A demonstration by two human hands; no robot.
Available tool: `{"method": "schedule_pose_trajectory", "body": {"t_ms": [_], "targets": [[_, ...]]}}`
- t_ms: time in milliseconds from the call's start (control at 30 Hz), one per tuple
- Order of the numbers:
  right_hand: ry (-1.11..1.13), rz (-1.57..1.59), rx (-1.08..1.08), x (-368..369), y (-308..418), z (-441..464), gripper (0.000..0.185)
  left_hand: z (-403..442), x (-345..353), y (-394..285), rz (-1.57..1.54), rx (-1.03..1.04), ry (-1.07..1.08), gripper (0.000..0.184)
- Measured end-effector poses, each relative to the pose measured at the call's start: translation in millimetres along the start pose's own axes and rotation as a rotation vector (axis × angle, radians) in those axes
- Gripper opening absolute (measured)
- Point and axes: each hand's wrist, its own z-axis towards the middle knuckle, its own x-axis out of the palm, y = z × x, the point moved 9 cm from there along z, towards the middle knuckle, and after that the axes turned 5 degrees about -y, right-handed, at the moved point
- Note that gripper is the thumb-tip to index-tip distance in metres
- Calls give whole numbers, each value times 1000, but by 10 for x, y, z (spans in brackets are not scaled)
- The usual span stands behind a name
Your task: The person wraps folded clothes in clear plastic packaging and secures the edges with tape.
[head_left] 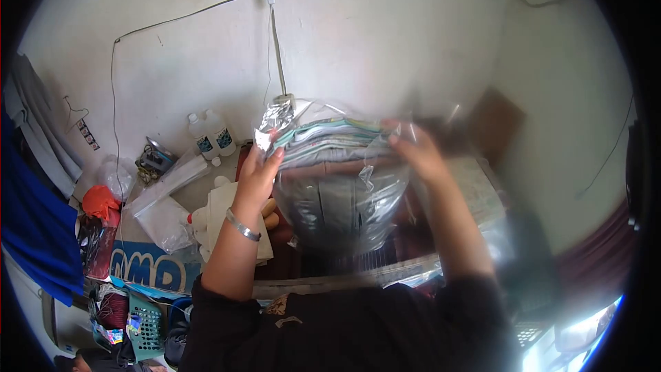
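Note:
A clear plastic bag (337, 213) holds a stack of folded cloth (334, 141) in grey, green and white layers, lifted above the table. My left hand (260, 176), with a silver bangle on its wrist, grips the left side of the bag and stack. Around the right side, my right hand (416, 151) is closed, its thumb on top near the edge. Crinkled plastic sticks up at the bag's upper left. Part of the bag hangs down toward my body.
Two white bottles (219, 133) stand at the back left. Flat plastic bags (162, 217) and an orange-red bag (100, 202) lie on the left. A green basket (146, 327) is below the table, blue cloth (38, 227) hangs far left, and brown cardboard (497, 124) leans back right.

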Motion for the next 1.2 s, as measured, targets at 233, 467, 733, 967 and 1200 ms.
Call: {"method": "schedule_pose_trajectory", "body": {"t_ms": [233,467,733,967,1200], "targets": [[-330,280,72,-216,-41,-83,19,86,-147,-250,-235,-101,-97,10],[-273,231,26,-290,-12,-150,17,27,-328,-224,-230,-174,-275,16],[-640,-389,-916,-941,2454,-1243,33,-22,-264,-223,-104,-53,-54,19],[-632,-377,-1096,-1186,3093,-1929,36,-80,-290,-260,-27,2,-90,15],[-698,-383,-1144,-1303,3238,-2384,39,-102,-256,-324,19,-4,-85,14]]}}
